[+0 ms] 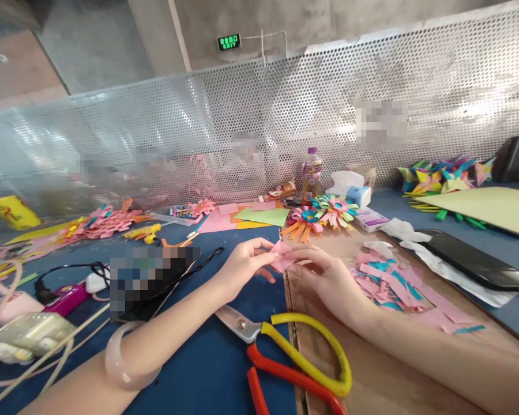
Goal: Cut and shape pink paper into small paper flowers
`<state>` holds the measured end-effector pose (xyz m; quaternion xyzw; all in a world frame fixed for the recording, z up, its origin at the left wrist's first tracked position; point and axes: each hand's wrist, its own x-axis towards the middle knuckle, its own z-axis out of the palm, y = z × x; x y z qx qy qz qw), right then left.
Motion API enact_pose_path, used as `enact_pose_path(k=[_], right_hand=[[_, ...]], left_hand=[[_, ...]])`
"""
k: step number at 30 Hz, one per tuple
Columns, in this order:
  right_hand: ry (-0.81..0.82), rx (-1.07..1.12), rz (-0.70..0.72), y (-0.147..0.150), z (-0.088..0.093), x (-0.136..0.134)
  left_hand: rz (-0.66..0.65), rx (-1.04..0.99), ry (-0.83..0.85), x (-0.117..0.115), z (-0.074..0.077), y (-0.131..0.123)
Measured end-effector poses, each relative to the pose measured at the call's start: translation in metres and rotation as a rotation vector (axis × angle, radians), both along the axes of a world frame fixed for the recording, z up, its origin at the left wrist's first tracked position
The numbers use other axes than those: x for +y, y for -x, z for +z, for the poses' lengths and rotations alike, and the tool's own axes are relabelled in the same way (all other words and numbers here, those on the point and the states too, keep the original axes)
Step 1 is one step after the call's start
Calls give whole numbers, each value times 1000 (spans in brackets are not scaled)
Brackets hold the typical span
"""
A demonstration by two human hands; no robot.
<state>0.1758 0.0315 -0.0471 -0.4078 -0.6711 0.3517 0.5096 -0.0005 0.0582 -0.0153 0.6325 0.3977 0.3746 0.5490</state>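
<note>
Item: pink paper piece (pixel 282 255), small and folded, held in the air over the left edge of the cardboard board (pixel 372 380), about mid-tabletop (pixel 207 369). Left hand (pixel 242 266): thumb and forefinger pinched on the paper's left corner, other fingers loosely apart. Right hand (pixel 328 279): fingertips clamped on the paper's right side, remaining fingers curled beneath. Adjacent: scissors (pixel 285 351) with yellow and red handles, lying across the board's left edge toward the near edge of the tabletop, blade tip just under the left forearm. Heap of pink and teal strips (pixel 393 282) on the board, just right of the right hand. Finished paper flowers (pixel 324 213) at the board's far edge, bottle (pixel 312 173) behind them. Phone (pixel 476 262) toward the right edge. Bangle (pixel 125 363) on the left wrist, cords (pixel 69 271) near the left edge. Risks, as judged: tearing or a crooked crease from thin paper gripped only at its corners and pulled unevenly; a scratch or a knock from a forearm lowered onto the exposed blade; strips scattered by a sweep of the right wrist; bangle snagging on the cords in a reach leftward.
</note>
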Motion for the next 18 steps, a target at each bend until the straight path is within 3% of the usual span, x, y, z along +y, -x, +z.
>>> enact_pose_path(k=[3, 8, 18], right_hand=[[-30, 36, -17, 0, 1, 1], [113, 83, -52, 0, 5, -1], [184, 149, -65, 3, 7, -2]], left_hand=[[-59, -34, 36, -2, 2, -1], [-89, -72, 69, -7, 4, -4], [-36, 77, -142, -12, 7, -10]])
